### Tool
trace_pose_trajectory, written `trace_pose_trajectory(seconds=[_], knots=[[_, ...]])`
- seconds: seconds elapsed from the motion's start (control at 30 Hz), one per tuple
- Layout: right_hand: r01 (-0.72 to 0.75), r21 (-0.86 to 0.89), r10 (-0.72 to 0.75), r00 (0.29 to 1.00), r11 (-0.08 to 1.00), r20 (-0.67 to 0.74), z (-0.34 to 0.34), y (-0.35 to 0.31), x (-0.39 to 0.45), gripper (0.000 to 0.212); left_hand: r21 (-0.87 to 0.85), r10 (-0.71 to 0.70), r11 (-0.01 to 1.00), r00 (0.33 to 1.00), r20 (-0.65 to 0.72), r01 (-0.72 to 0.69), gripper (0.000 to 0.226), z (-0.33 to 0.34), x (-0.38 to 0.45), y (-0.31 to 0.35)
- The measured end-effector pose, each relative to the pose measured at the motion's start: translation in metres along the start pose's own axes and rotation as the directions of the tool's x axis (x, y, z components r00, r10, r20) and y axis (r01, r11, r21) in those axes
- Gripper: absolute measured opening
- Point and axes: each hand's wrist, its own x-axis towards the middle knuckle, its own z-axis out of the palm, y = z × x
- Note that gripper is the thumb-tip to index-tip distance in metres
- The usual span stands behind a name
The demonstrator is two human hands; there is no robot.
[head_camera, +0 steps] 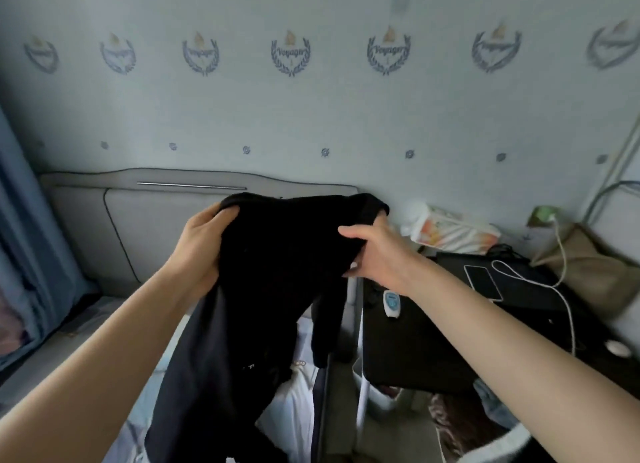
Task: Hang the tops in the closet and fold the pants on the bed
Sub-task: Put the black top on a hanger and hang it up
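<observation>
A black garment [287, 254] hangs in the air in front of me, above the bed [152, 386]. My left hand [202, 244] grips its upper left edge, fingers curled into the cloth. My right hand [377, 251] grips its upper right edge, thumb on top. The cloth drapes down between my forearms, and one part dangles at the right [325, 327]. Whether it is a top or pants is hidden by the folds. Under it on the bed lies a white garment [298, 396] with dark trim.
A grey padded headboard [138, 213] stands against the patterned wall. Right of the bed is a dark nightstand [433, 338] with a phone [483, 282], a white cable, a small white device [390, 303] and a tissue pack [453, 232]. A blue curtain [24, 240] hangs at the left.
</observation>
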Motion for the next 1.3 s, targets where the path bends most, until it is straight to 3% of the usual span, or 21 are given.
trace_pose_trajectory(seconds=[0.1, 0.17, 0.27, 0.37, 0.4, 0.47, 0.57, 0.6, 0.67, 0.73, 0.8, 0.87, 1.0, 1.07, 1.13, 1.2, 1.3], knots=[[-0.113, -0.015, 0.113, 0.993, 0.993, 0.026, -0.022, 0.001, -0.042, 0.045, -0.004, -0.006, 1.0, 0.993, 0.121, 0.007, 0.023, 0.048, -0.009, 0.011], [-0.099, -0.129, 0.092, 0.994, 0.987, -0.054, -0.032, -0.005, -0.069, 0.024, 0.04, -0.016, 0.999, 0.988, 0.153, 0.01, 0.021, 0.076, -0.015, 0.012], [-0.001, -0.279, -0.075, 0.963, 0.96, -0.26, -0.06, -0.023, -0.114, 0.022, 0.2, -0.029, 0.98, 0.986, 0.165, -0.005, 0.017, 0.121, -0.022, 0.001], [0.114, -0.411, -0.295, 0.863, 0.905, -0.409, -0.092, -0.052, -0.166, 0.019, 0.394, -0.053, 0.919, 0.975, 0.214, -0.036, 0.006, 0.171, -0.038, -0.016], [0.133, -0.475, -0.361, 0.827, 0.87, -0.43, -0.102, -0.062, -0.183, 0.019, 0.44, -0.07, 0.896, 0.959, 0.274, -0.061, 0.015, 0.187, -0.047, -0.021], [0.143, -0.614, -0.471, 0.779, 0.776, -0.414, -0.13, -0.084, -0.226, 0.019, 0.437, -0.123, 0.893, 0.876, 0.466, -0.108, 0.046, 0.235, -0.076, -0.028], [0.102, -0.788, -0.476, 0.841, 0.607, -0.257, -0.153, -0.105, -0.284, 0.016, 0.325, -0.123, 0.926, 0.66, 0.741, -0.194, 0.083, 0.3, -0.12, -0.025], [0.055, -0.838, -0.459, 0.855, 0.543, -0.241, -0.164, -0.109, -0.309, 0.016, 0.294, -0.124, 0.933, 0.58, 0.805, -0.209, 0.082, 0.33, -0.14, -0.024], [0.023, -0.866, -0.44, 0.868, 0.499, -0.231, -0.181, -0.114, -0.339, 0.023, 0.242, -0.076, 0.933, 0.512, 0.856, -0.266, 0.054, 0.373, -0.169, -0.023], [0.029, -0.835, -0.485, 0.824, 0.55, -0.291, -0.202, -0.119, -0.374, 0.037, 0.171, 0.014, 0.943, 0.546, 0.838, -0.286, 0.021, 0.411, -0.195, -0.021], [0.05, -0.703, -0.467, 0.781, 0.709, -0.416, -0.229, -0.122, -0.411, 0.045, 0.068, 0.059, 0.983, 0.645, 0.762, -0.171, 0.016, 0.442, -0.212, -0.021], [0.044, -0.561, -0.356, 0.813, 0.827, -0.461, -0.256, -0.115, -0.451, 0.038, -0.04, 0.048, 0.999, 0.713, 0.7, -0.027, 0.018, 0.474, -0.228, -0.019], [-0.203, -0.651, -0.192, 0.854, 0.731, -0.483, -0.295, -0.081, -0.504, 0.032, -0.147, 0.067, 0.988, 0.706, 0.705, 0.052, 0.028, 0.53, -0.244, -0.017], [-0.287, -0.673, -0.202, 0.811, 0.682, -0.55, -0.315, -0.073, -0.526, 0.02, -0.174, 0.068, 0.981, 0.686, 0.725, 0.087, 0.03, 0.557, -0.249, -0.018], [-0.325, -0.618, -0.216, 0.739, 0.716, -0.638, -0.335, -0.078, -0.55, 0.009, -0.171, 0.057, 0.98, 0.681, 0.73, 0.102, 0.027, 0.578, -0.249, -0.025], [-0.316, -0.547, -0.249, 0.643, 0.775, -0.724, -0.356, -0.087, -0.574, 0.012, -0.138, 0.024, 0.984, 0.696, 0.718, 0.109, 0.021, 0.599, -0.246, -0.039], [-0.344, -0.548, -0.324, 0.531, 0.762, -0.783, -0.377, -0.101, -0.596, 0.021, -0.066, -0.024, 0.992, 0.69, 0.723, 0.104, 0.016, 0.628, -0.239, -0.068]])
